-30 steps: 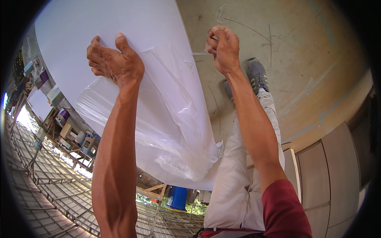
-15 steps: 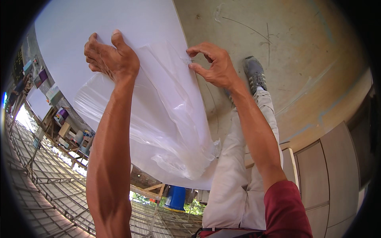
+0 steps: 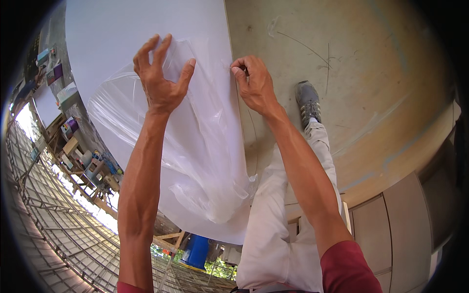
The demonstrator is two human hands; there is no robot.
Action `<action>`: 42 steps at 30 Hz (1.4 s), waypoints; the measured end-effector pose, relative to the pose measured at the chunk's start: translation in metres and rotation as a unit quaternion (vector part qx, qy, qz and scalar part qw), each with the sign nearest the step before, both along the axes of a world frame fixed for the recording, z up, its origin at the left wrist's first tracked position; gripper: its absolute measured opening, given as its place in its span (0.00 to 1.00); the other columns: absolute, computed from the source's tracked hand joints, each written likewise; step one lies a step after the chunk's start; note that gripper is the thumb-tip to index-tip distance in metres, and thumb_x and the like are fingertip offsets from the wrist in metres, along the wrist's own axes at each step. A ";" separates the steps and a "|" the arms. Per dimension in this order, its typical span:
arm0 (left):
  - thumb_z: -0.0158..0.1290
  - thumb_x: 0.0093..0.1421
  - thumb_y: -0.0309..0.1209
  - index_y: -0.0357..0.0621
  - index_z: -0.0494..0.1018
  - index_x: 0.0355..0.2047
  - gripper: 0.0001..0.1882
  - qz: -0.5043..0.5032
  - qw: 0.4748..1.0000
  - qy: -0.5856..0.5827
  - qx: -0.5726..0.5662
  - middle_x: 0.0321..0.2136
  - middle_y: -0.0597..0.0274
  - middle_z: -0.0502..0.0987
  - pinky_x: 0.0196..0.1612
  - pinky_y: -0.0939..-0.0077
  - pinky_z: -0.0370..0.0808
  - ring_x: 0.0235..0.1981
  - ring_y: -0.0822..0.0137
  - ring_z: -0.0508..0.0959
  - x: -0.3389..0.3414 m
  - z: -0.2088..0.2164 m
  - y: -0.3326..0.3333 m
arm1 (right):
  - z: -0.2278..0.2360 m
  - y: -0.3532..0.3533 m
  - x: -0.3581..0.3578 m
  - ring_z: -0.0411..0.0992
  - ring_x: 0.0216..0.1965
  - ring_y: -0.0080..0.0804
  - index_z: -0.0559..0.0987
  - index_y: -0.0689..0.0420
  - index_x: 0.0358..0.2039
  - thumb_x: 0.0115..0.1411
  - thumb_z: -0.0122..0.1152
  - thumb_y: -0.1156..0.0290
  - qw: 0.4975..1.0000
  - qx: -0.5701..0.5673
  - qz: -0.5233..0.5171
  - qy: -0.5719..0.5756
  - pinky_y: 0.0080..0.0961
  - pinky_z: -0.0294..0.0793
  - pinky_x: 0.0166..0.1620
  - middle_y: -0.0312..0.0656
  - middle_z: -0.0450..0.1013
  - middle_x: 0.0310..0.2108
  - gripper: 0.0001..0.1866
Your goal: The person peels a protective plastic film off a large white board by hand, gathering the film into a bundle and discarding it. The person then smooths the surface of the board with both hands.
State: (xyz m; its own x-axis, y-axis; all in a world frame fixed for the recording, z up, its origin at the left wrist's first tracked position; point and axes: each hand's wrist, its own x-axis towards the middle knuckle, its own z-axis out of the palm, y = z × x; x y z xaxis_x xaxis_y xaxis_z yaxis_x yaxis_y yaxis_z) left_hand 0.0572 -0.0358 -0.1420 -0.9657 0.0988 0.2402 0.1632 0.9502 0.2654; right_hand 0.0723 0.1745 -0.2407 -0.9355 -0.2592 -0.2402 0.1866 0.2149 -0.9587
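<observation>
A clear plastic film lies crumpled and loose over a large white sheet. Its wrinkles gather into a bunch toward the sheet's near end. Over the film's far part, my left hand has its fingers spread and holds nothing; whether it touches the film I cannot tell. My right hand is at the sheet's right edge, thumb and forefinger pinched together on the edge of the film. The other fingers of that hand are curled in.
Right of the sheet is a worn tan surface, with my shoe on it. Pale panels stand at lower right. At left are a cluttered bench and a metal lattice. A blue barrel stands beyond the sheet's near end.
My left hand has moved right and its fingers have opened wider. My right thumb and forefinger have closed from a gap into a pinch. The whole view has shifted slightly.
</observation>
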 end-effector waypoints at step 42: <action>0.58 0.64 0.24 0.36 0.72 0.28 0.08 0.174 0.973 -0.139 0.068 0.26 0.62 0.71 0.36 0.72 0.69 0.29 0.68 0.71 0.102 0.098 0.044 | 0.002 -0.039 0.032 0.72 0.42 0.42 0.75 0.60 0.38 0.63 0.59 0.79 0.980 -0.032 -0.148 0.131 0.36 0.73 0.45 0.46 0.74 0.42 0.03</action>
State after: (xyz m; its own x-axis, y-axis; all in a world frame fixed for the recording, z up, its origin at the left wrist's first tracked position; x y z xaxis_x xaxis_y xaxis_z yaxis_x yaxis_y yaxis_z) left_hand 0.1595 0.0081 -0.0443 -0.9646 -0.2595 -0.0463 -0.2572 0.8882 0.3808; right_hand 0.1041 0.1358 -0.2386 -0.9993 0.0272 0.0258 -0.0222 0.1272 -0.9916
